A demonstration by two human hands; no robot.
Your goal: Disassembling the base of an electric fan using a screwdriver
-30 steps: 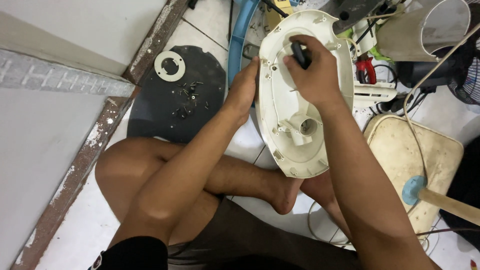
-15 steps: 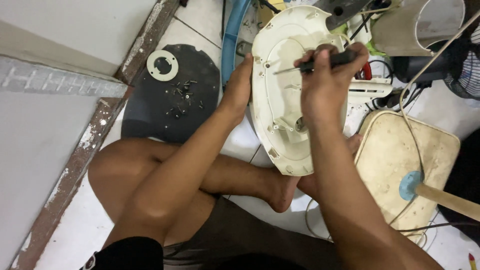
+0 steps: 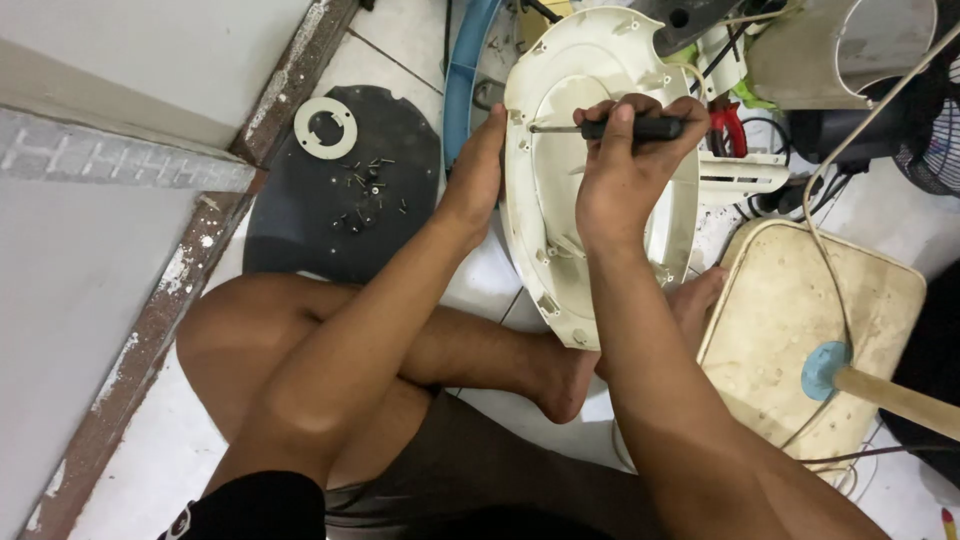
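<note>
A cream plastic oval shell (image 3: 560,120), a fan base cover, stands tilted on edge between my knees. My left hand (image 3: 478,175) grips its left rim and steadies it. My right hand (image 3: 625,165) is closed around a black-handled screwdriver (image 3: 640,128) held level, its metal tip pointing left at a screw post near the shell's left inner edge. My crossed bare legs lie under both arms.
A round black plate (image 3: 300,230) on the tiled floor carries several loose screws (image 3: 362,185) and a white ring (image 3: 325,127). A cream square base (image 3: 790,300) with a blue-capped wooden stick (image 3: 825,368) sits right. Cables, red pliers (image 3: 728,122) and a fan grille (image 3: 935,140) crowd the back right. A wall step lies left.
My right hand turned the screwdriver from pointing into the shell to lying level, tip toward the left rim. The shell tipped more upright. My left hand stayed on the rim.
</note>
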